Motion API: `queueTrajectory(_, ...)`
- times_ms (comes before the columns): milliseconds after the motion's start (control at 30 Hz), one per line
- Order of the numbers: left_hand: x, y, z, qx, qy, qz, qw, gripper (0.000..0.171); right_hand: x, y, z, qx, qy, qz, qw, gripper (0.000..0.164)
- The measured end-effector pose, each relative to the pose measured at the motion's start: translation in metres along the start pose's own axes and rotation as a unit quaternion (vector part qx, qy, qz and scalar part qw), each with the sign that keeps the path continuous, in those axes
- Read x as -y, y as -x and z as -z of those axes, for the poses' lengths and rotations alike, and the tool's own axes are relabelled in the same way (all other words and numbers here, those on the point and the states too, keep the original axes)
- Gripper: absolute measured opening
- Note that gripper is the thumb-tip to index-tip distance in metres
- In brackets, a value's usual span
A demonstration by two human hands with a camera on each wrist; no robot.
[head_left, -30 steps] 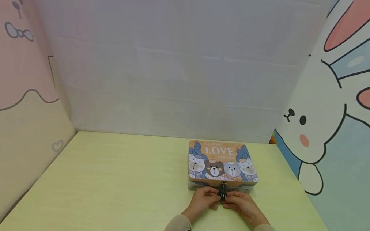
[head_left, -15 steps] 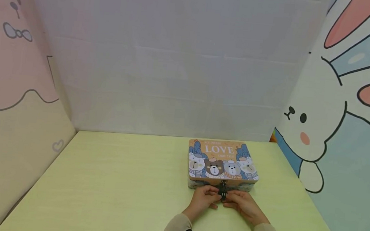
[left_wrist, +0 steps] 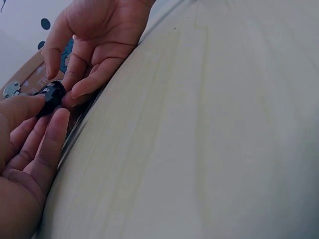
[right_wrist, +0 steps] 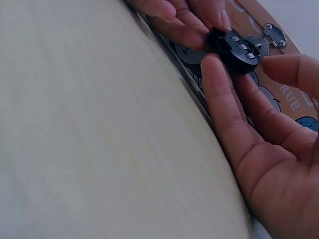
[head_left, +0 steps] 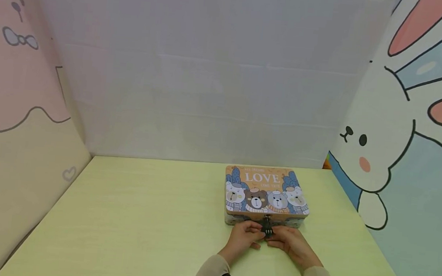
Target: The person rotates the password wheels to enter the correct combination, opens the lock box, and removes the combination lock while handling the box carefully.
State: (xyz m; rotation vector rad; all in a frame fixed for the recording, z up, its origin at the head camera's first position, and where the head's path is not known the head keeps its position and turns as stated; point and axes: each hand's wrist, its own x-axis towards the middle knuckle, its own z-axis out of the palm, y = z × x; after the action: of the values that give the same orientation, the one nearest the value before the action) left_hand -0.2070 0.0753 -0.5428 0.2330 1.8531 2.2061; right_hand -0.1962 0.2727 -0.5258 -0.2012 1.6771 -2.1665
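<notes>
A black combination padlock (right_wrist: pixel 234 50) with number dials hangs at the metal clasp (right_wrist: pixel 274 36) on the front of a tin box (head_left: pixel 267 199). The box's lid shows cartoon bears and the word LOVE. My left hand (head_left: pixel 241 239) pinches the lock from the left, its thumb (left_wrist: pixel 25 107) on the dial side. From the other side my right hand (head_left: pixel 292 244) holds it, one fingertip (right_wrist: pixel 217 69) against the lower edge and another right at its end. In the head view, fingers partly hide the lock.
The box stands toward the back right of the pale yellow table (head_left: pixel 139 218). Behind rises a white backdrop (head_left: pixel 210 75); a rabbit-printed panel (head_left: pixel 384 170) borders the right and a pink and cream panel (head_left: pixel 18 151) the left.
The padlock has turned slightly to the right between the fingers, and the right fingertips have shifted a little on it. The left hand and the box have stayed nearly still.
</notes>
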Motion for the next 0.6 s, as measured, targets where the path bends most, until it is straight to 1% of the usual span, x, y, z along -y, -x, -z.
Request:
queueTrajectory(167, -0.0017, 0.0013, -0.0001, 0.001, -0.007, -0.001, 1.0, 0.019, -0.0013, -0.0007, 0.0028, 0.007, -0.009, -0.002, 1.0, 0.022)
queueTrajectory(433, -0.0013, 0.001, 0.0005, 0.001, -0.014, -0.001, 0.9999, 0.018, -0.0022, -0.0023, 0.0025, -0.021, -0.008, -0.013, 1.0, 0.018)
queueTrajectory(600, -0.0025, 0.0013, -0.0002, -0.003, -0.011, 0.004, 0.9999, 0.018, -0.0022, -0.0024, 0.002, -0.025, -0.003, -0.014, 1.0, 0.014)
